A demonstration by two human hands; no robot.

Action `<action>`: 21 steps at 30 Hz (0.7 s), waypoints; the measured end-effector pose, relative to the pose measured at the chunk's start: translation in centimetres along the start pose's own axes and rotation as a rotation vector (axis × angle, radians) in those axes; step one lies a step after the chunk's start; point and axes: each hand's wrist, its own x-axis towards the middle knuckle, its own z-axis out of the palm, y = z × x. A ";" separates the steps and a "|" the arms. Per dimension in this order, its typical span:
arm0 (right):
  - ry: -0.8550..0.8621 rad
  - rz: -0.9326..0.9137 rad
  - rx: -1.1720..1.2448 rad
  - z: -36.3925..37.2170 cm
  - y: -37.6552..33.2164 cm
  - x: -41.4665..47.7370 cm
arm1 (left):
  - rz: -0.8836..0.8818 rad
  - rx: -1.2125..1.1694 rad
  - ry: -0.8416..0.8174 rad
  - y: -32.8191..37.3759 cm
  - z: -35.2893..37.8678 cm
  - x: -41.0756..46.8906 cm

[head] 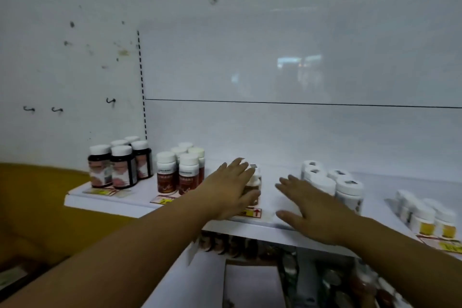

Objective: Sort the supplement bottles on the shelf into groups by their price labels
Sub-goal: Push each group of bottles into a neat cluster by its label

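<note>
A white shelf [277, 172] carries several clusters of white-capped supplement bottles. From the left: dark bottles [120, 166], red-brown labelled bottles [178, 172], a small brown-labelled cluster [256, 179], white bottles with marked lids [335, 182] and yellow-labelled bottles [427, 217]. My left hand [230, 190] lies with straight fingers over the left side and tops of the small middle cluster, thumb along its front. My right hand [316, 207] hovers flat with spread fingers over bare shelf, just left of the white bottles. Yellow-and-red price labels [252, 212] lie at the shelf's front edge.
More price labels sit before the dark bottles [105, 191] and at the far right [447, 246]. Below the shelf a lower level holds more goods [250, 245]. A yellow surface [37, 197] stands at the left. A white back panel rises behind the bottles.
</note>
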 end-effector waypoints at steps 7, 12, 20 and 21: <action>-0.127 0.003 -0.065 1.6 -2.6 0.9 | -0.014 -0.088 -0.070 -2.4 1.5 -1.9; -0.110 0.000 -0.059 1.9 -1.9 0.9 | -0.037 -0.034 -0.104 -3.4 1.9 -2.1; 0.069 -0.079 0.073 2.1 -2.8 4.7 | -0.033 -0.113 0.062 -5.3 1.0 -0.3; 0.107 -0.071 0.111 2.3 -3.3 5.2 | -0.039 -0.152 0.116 -5.8 0.9 -0.3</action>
